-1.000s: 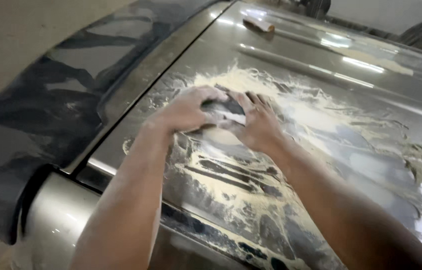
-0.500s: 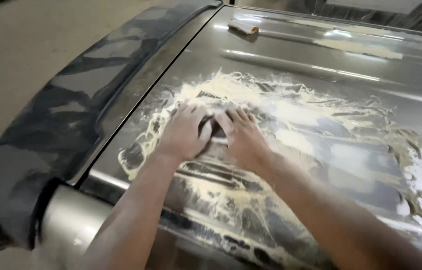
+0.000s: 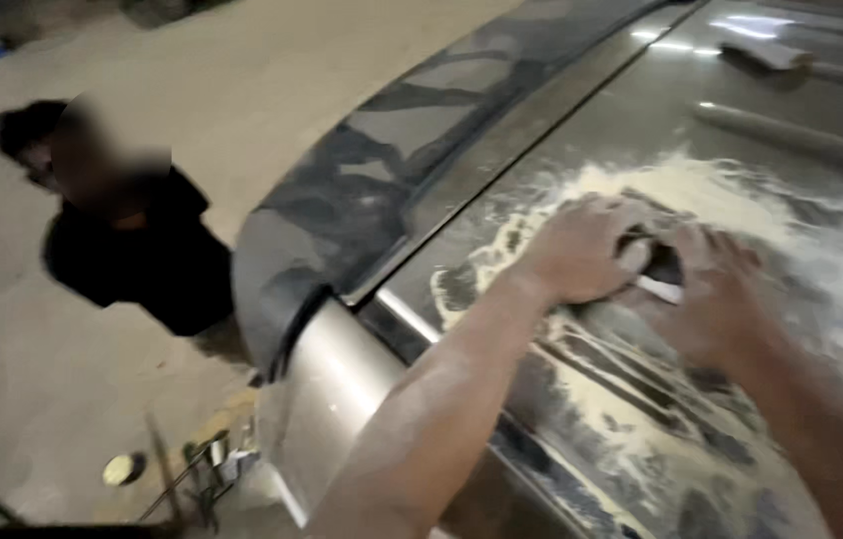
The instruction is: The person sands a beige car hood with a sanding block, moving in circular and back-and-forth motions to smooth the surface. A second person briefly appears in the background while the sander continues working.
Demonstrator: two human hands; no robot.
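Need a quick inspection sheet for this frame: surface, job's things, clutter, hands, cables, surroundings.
Surface: grey vehicle roof panel, glossy, smeared with pale wet slurry around the hands.
Job's things: small dark pad with a white edge, pressed to the panel under both hands; mostly hidden.
Clutter: small brownish block lying at the far end of the roof.
Hands: left hand flat on the pad; right hand beside it, also on the pad; both dusty, motion-blurred.
Cables: nothing seen.
Surroundings: sandy floor; a person in dark clothes beside the vehicle; a round tin and thin metal rods on the ground.
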